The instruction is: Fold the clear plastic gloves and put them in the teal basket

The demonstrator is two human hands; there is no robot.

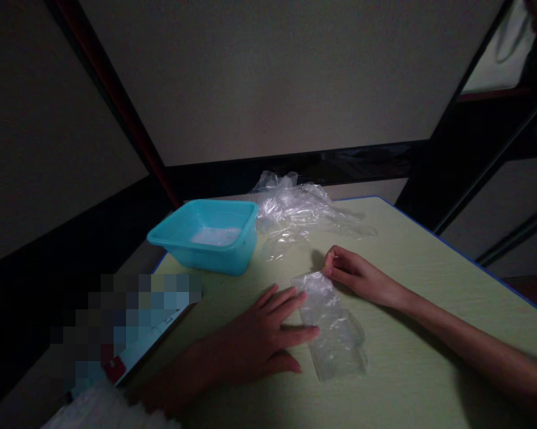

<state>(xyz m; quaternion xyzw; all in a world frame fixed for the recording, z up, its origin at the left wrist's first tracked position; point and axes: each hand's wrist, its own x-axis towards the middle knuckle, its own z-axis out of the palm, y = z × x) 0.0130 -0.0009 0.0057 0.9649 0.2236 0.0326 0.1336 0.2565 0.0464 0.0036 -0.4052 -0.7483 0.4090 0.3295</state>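
At the bottom left edge, nearest the wearer, is a bit of white fluffy material (110, 411), cut off by the frame. Just beyond it, the left hand (268, 339) reaches in over the table (422, 256), palm down, fingers spread, with the tips of several fingers on the left edge of a clear plastic bag (335, 336). The bag lies flat and wrinkled on the table, in front of the wearer and between the two hands. The right hand (358, 275) comes in from the right, with thumb and fingertips pinching the bag's far right corner.

To the left of the left forearm, a flat thing (150, 336) with a red patch at its near end lies slantwise; most of it is blurred into squares, so I cannot tell what it is. Farther back on the left stands a blue plastic basin (224, 262), upright, with something white (217, 236) in the bottom. Just beside it, to the right, a loose heap of clear plastic (295, 205) spreads along the table's far edge. Behind everything rises a grey panel (286, 83) with a dark strip (233, 179) along its foot.
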